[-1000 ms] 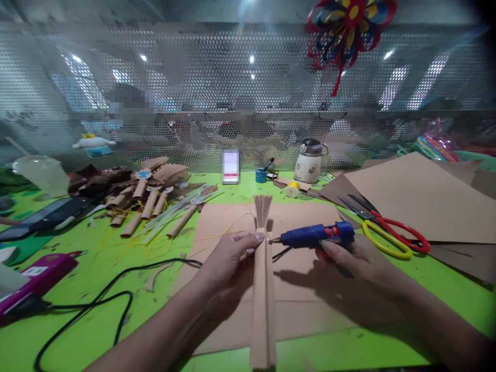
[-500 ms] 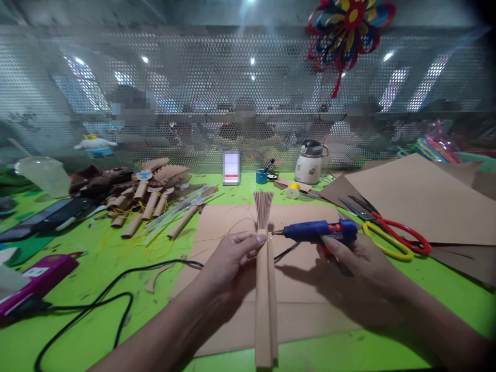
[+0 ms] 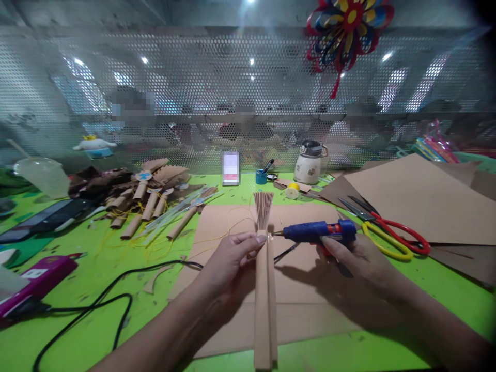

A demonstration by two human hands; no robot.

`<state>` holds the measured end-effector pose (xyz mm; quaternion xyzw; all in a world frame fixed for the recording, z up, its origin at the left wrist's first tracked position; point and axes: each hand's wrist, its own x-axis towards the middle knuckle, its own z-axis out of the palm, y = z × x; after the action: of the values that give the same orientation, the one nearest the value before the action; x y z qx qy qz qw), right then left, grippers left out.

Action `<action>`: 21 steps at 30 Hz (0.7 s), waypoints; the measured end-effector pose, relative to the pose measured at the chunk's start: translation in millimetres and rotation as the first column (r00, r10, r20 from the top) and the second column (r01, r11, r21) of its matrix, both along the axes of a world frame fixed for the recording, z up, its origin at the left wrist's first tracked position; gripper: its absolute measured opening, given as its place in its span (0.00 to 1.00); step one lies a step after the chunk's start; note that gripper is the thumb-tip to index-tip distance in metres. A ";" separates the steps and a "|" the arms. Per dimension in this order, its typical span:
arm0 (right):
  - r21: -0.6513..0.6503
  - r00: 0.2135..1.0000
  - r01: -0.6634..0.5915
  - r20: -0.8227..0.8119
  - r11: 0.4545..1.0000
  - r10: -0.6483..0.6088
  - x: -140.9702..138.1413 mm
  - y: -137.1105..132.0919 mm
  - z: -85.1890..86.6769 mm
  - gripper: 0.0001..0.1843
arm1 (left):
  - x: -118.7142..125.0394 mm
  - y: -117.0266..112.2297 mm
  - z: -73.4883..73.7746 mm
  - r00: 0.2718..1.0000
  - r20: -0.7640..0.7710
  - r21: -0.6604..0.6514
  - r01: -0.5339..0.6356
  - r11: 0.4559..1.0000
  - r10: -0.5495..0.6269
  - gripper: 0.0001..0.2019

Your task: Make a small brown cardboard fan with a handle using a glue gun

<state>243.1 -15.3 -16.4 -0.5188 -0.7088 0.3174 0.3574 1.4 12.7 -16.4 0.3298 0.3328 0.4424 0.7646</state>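
Note:
My left hand (image 3: 228, 261) is closed round a long folded strip of brown paper (image 3: 264, 305) with a pleated fan end (image 3: 263, 207) pointing away from me. My right hand (image 3: 349, 258) grips a blue hot glue gun (image 3: 315, 231). The gun's nozzle touches the strip just below the fan end, next to my left thumb. Both rest over a brown cardboard sheet (image 3: 302, 279) on the green table (image 3: 96, 279).
Red-and-yellow scissors (image 3: 387, 232) lie on brown paper sheets (image 3: 426, 201) at the right. Rolled paper figures (image 3: 147, 199) and glue sticks are piled at the left. A black cable (image 3: 112, 299) crosses the front left beside a pink box (image 3: 34, 276). A perforated metal screen (image 3: 248, 93) stands behind.
The glue gun has risen slightly and its nozzle has come against the strip below the fan end. My left hand keeps its hold.

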 end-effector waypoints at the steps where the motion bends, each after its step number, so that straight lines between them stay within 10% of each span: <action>1: -0.003 1.000 -0.001 0.002 1.000 0.001 0.8 -0.3 0.0 0.24 | 0.1 -0.3 0.3 1.000 0.001 -0.003 0.003 1.000 -0.003 0.06; 21: -0.019 0.998 0.000 -0.068 1.000 -0.002 0.8 -1.3 -0.2 0.24 | -0.4 -1.7 1.6 0.999 -0.005 0.002 0.037 0.999 -0.037 0.05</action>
<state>243.9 -16.6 -16.6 -0.5115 -0.6930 0.3412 0.3764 1.0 10.9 -14.8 0.3380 0.3281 0.4279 0.7714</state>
